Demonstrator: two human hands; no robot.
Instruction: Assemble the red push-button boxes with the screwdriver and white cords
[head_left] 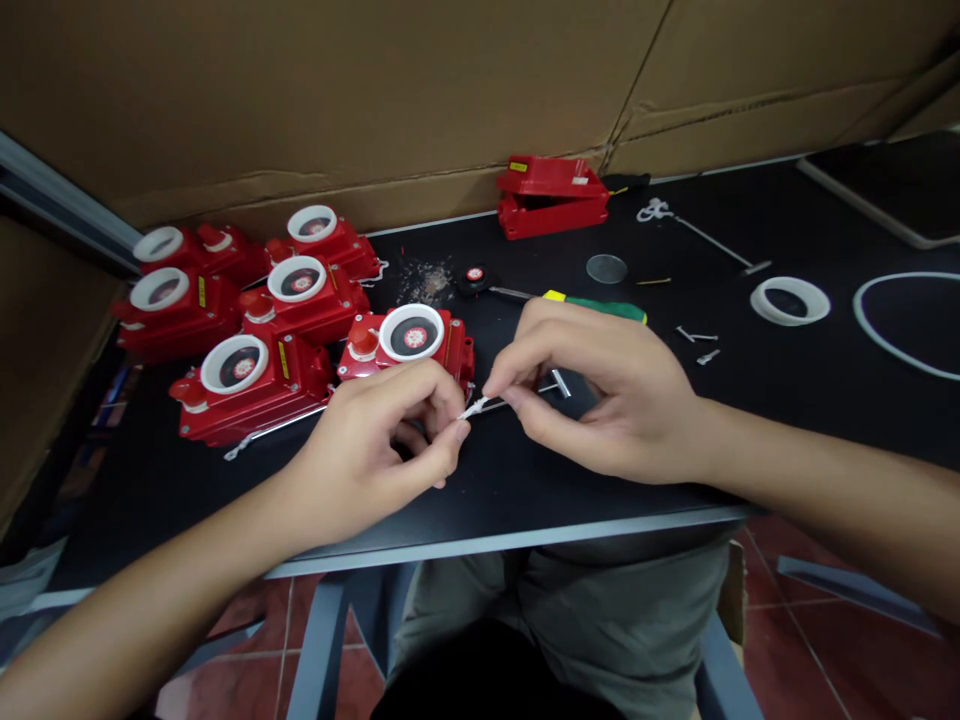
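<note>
Between my two hands is a knotted white cord (474, 408). My left hand (382, 440) pinches one end of it between thumb and forefinger. The other end is pinched in the fingertips of my right hand (607, 395). A thin metal rod with a short crossbar head (561, 384) extends behind my right fingers; whether it is tied to the cord I cannot tell. Just beyond my left hand sits a red box (456, 345) with a white ring round a dark round window. Part of this box is hidden by my left hand.
Several similar red boxes (255, 400) crowd the left. Behind are an ajar red box (553, 205), a green-and-yellow screwdriver (600, 306) and a clear disc (606, 268). To the right lie a white ring (816, 300), another corded rod (712, 240), screws (697, 335) and a large hoop (862, 315).
</note>
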